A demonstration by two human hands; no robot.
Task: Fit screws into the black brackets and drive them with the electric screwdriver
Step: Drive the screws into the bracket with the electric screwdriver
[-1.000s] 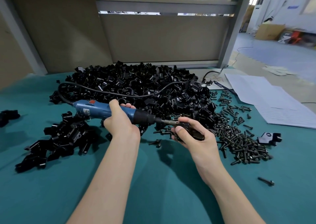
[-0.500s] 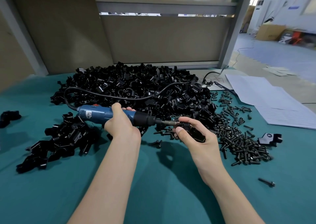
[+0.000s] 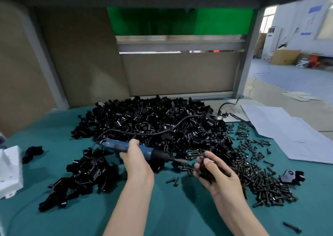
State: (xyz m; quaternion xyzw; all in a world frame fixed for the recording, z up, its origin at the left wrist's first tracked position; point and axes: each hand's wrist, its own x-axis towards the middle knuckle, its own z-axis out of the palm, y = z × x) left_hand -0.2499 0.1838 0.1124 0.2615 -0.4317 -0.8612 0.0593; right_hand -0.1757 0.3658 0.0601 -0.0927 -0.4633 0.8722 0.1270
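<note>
A blue electric screwdriver [image 3: 124,146] is held level above the teal work mat [image 3: 180,210], its barrel clenched in the person's left hand [image 3: 137,163]. Its bit points toward the right hand [image 3: 218,176], whose curled fingers grasp a motion-blurred black bracket [image 3: 207,171]. Behind them spreads a large heap of black brackets [image 3: 153,120]. Loose screws [image 3: 257,167] litter the mat to the right, near white paper sheets [image 3: 292,133].

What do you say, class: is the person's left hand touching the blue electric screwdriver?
Touching. The head view shows the left hand curled round the electric screwdriver, with the blue body passing straight through its grip.
</note>
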